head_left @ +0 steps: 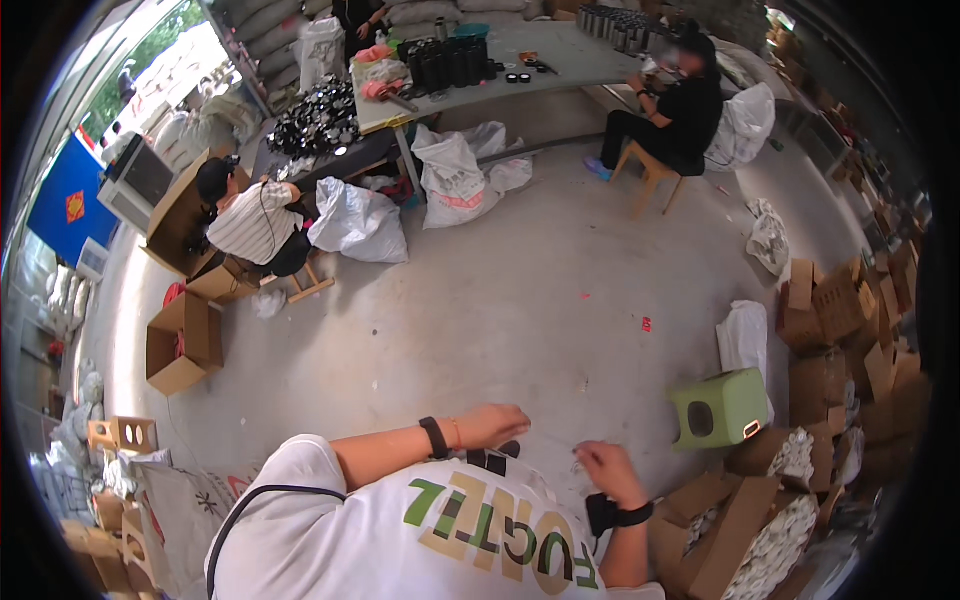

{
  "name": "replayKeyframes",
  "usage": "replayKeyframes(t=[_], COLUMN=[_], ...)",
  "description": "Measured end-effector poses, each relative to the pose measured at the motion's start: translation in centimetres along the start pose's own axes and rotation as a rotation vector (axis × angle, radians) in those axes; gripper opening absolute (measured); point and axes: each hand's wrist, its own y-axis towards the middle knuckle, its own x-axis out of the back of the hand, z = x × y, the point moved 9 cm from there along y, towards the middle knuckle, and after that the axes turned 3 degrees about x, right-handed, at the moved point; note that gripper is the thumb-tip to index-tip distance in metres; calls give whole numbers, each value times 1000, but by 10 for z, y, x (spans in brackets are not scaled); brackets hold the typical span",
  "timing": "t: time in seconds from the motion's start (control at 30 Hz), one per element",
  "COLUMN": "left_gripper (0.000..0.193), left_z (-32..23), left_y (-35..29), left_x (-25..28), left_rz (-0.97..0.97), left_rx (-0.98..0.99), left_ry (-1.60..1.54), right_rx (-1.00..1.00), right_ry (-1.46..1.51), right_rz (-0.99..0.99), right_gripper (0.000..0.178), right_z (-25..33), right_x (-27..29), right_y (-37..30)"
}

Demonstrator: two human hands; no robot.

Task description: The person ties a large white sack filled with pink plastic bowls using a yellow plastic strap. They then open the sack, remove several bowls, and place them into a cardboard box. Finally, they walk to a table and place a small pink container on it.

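Observation:
My left hand [495, 425] is held in front of my white printed shirt [500, 530], its fingers stretched loosely to the right. A black band [434, 437] circles that wrist. My right hand [612, 470] is raised a little apart from it, with curled fingers turned toward the left one. A tiny dark spot shows at its fingertips, too small to name. The right wrist wears a black strap with a dark block [602, 513]. Dark shapes [490, 460] just below my left hand are partly hidden by the shirt. Neither hand touches any furniture or box.
A green plastic stool [720, 408] stands to the right, near open cartons [740, 530] of white parts. Two people sit working near a long table [560, 65] bearing black cylinders [450, 65]. White sacks [455, 175] stand before it. An open carton [185, 345] lies at left.

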Motion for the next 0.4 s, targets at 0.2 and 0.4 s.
replayKeyframes(t=[0.2, 0.4], left_gripper=[22, 20], left_z=[138, 231], left_y=[-15, 70], left_x=[132, 177], left_rz=[-575, -306], left_rx=[573, 722], left_ry=[-46, 14], right_rx=[8, 62], right_ry=[292, 267], right_rz=[-516, -762], right_gripper=[23, 17], right_z=[19, 30], right_x=[254, 353], right_y=[103, 191])
